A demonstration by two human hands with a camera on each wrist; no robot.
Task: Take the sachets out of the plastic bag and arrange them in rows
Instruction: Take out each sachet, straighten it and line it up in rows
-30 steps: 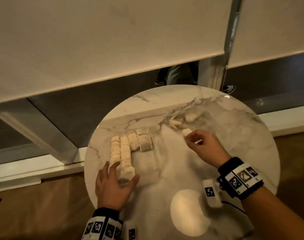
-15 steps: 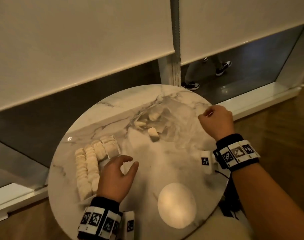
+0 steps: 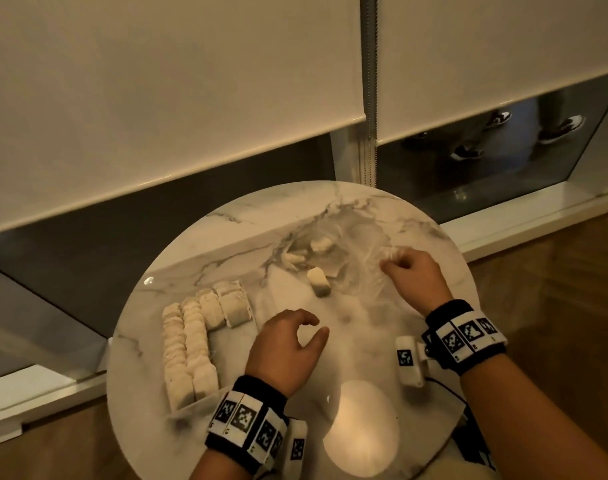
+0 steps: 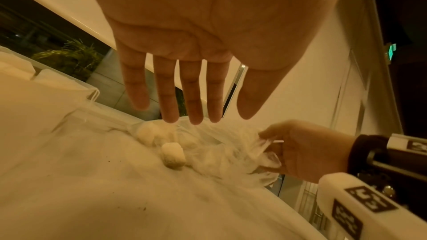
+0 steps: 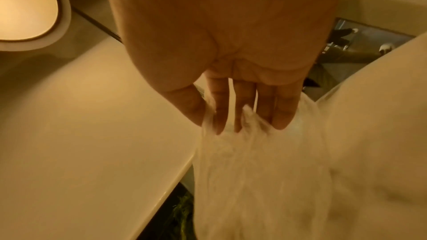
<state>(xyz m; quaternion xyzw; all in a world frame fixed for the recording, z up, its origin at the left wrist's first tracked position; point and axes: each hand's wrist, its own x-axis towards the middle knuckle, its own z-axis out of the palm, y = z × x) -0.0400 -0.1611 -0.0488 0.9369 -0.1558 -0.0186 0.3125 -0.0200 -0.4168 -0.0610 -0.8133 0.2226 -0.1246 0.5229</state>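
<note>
Two roller blinds (image 3: pixel 191 81) behind round marble table (image 3: pixel 382 334).

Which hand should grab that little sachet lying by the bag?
Probably the left hand: it is open and empty, facing the loose sachet. The right hand is busy pinching the plastic bag.

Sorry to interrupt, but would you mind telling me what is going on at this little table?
A person is emptying sachets from a clear plastic bag onto a round marble table and lining them up. The right hand pinches the bag's edge. The left hand hovers open above the table, holding nothing. Rows of sachets already lie on the left side. One loose sachet lies at the bag's mouth, and a few more are inside the bag.
</note>
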